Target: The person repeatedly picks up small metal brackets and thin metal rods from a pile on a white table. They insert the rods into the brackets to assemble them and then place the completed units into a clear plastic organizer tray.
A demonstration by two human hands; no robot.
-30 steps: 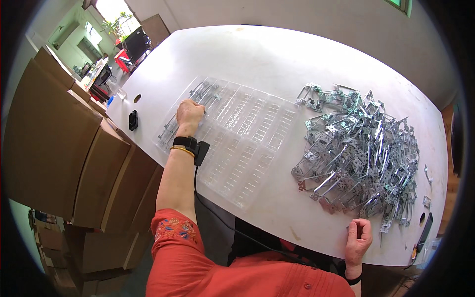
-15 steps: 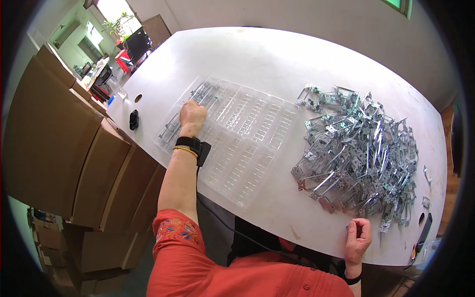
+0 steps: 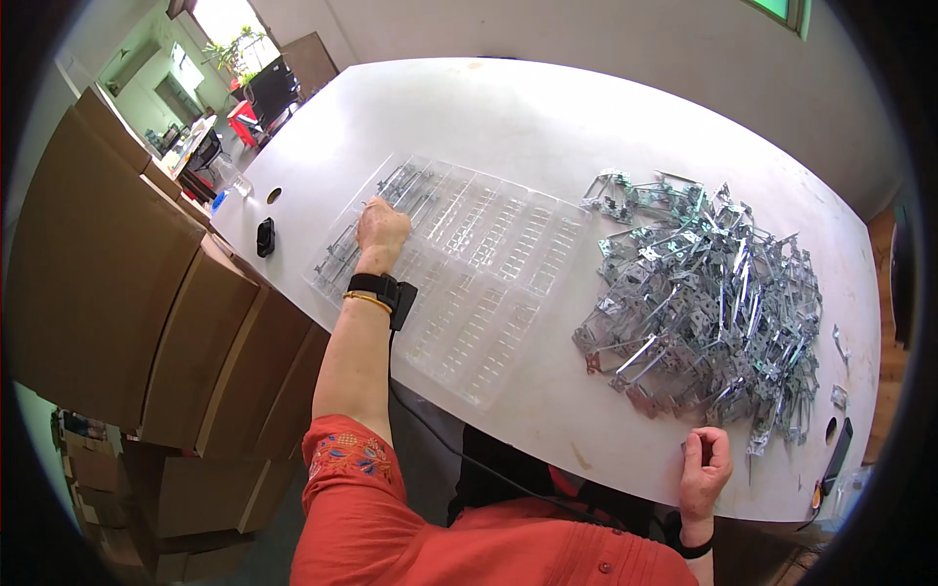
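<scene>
My left hand (image 3: 381, 230) is closed, knuckles up, over the left part of a clear plastic compartment tray (image 3: 467, 363). Its fingertips are hidden, so what they grip cannot be made out. Thin metal bracket pieces (image 3: 337, 256) lie in the tray's left compartments, around that hand. At the table's near edge rests my right hand (image 3: 705, 471), its fingers curled in toward the thumb; anything inside them is hidden. Just beyond it spreads a big heap of silvery metal brackets (image 3: 708, 303), tangled together.
The white table (image 3: 547, 117) carries a small black object (image 3: 265, 237) left of the tray. A black-handled tool (image 3: 838, 457) lies at the right edge, near a few loose metal bits (image 3: 840, 396). Cardboard boxes (image 3: 107, 283) stand along the left side. A dark cable (image 3: 430, 430) hangs from my left wrist.
</scene>
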